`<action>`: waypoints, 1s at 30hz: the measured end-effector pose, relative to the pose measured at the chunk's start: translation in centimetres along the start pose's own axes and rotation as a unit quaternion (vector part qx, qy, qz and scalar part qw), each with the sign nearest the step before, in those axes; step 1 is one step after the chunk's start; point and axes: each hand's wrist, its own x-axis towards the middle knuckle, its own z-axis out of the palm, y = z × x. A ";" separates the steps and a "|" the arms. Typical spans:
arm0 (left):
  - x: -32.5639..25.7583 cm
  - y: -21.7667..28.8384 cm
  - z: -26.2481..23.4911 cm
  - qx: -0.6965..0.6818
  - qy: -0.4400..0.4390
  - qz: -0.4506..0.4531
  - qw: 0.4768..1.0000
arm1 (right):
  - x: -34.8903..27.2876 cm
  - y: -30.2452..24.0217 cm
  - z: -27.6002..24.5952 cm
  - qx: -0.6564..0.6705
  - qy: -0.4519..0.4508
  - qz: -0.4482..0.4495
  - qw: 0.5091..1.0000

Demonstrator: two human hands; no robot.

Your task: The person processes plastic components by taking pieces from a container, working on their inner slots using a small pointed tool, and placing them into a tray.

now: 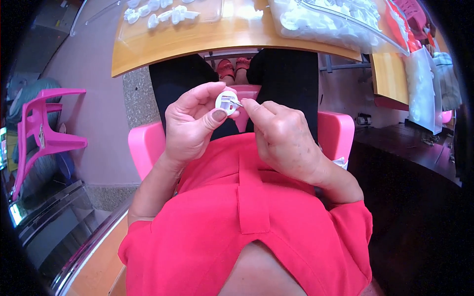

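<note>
Head view: left hand (190,126) pinching small round white plastic part (227,102) at lap height, right hand (281,135) gripping thin metal pin (236,103) at its centre, seemingly mid-assembly, more white parts (163,12) waiting on bench (207,42).

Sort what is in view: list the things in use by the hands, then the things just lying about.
In use: small white round part in the left hand; thin metal pin in the right hand.

Lying about: white parts, bag of white parts, wooden table, pink chair.

Bright daylight, glare on the table (237,34) (edges bent, corners black).
</note>
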 end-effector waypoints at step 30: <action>-0.4 -0.4 0.2 0.029 0.052 0.016 0.998 | -0.1 -0.4 2.1 -0.193 0.045 -0.085 0.977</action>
